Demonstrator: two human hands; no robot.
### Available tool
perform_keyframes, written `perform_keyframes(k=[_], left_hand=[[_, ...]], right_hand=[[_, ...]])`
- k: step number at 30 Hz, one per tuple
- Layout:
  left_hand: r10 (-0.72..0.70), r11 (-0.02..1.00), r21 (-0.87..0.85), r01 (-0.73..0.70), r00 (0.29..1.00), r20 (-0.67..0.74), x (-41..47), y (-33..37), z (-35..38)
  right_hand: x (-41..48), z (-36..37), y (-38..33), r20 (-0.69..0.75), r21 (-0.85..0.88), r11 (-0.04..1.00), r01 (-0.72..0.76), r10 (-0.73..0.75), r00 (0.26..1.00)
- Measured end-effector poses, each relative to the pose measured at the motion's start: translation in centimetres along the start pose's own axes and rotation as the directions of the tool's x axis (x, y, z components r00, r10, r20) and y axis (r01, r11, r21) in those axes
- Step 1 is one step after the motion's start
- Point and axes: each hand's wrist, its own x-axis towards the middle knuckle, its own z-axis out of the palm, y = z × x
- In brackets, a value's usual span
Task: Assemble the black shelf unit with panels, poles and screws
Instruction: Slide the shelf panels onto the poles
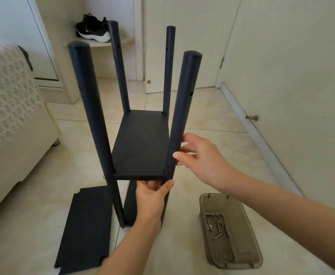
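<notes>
Left grip [152, 195] pinches the near edge of the panel [142, 143] from below; right grip [200, 153], fingers loose, touches the pole [179, 120] just above.

1. I'm in a home, in a lived-in room.
2. On my left stands a cream upholstered bed or sofa [23, 155] under a lace cover [7, 86].
3. Far back, black sneakers [93, 29] sit on a small corner shelf [103, 44].
4. A white door [182, 46] stands beyond, with a door stop [252, 118] low on the right and pale floor tiles [212, 120] underneath.
</notes>
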Motion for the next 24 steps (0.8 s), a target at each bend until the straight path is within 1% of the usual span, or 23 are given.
perform_keyframes(k=[5,10,13,16,20,24], left_hand=[[0.009,1.000,0.017,-0.010,0.999,0.049,0.2,-0.6,-0.6],[-0.019,1.000,-0.022,0.022,0.991,0.136,0.2,-1.2,-0.8],[-0.042,0.997,-0.056,0.052,0.986,0.163,0.2,-1.2,-0.9],[-0.067,0.995,-0.062,0.077,0.986,0.155,0.4,-1.2,-0.9],[-0.077,0.997,-0.019,0.080,0.991,0.112,0.3,-1.5,-0.8],[-0.056,0.998,0.003,0.056,0.996,0.071,0.4,-1.5,-0.6]], right_hand=[[0.3,-0.1,0.3,0.024,-0.015,1.000,0.007,-0.007,1.000],[0.4,-0.2,0.7,0.038,-0.019,1.000,0.016,-0.016,0.999],[0.4,-0.2,0.9,0.047,-0.005,1.000,0.020,-0.020,0.999],[0.4,-0.2,1.0,0.046,0.001,1.000,0.028,-0.028,0.999],[0.4,0.0,1.2,0.044,0.013,0.999,0.037,-0.038,0.998],[0.5,-0.1,1.2,0.042,0.031,0.999,0.043,-0.044,0.998]])
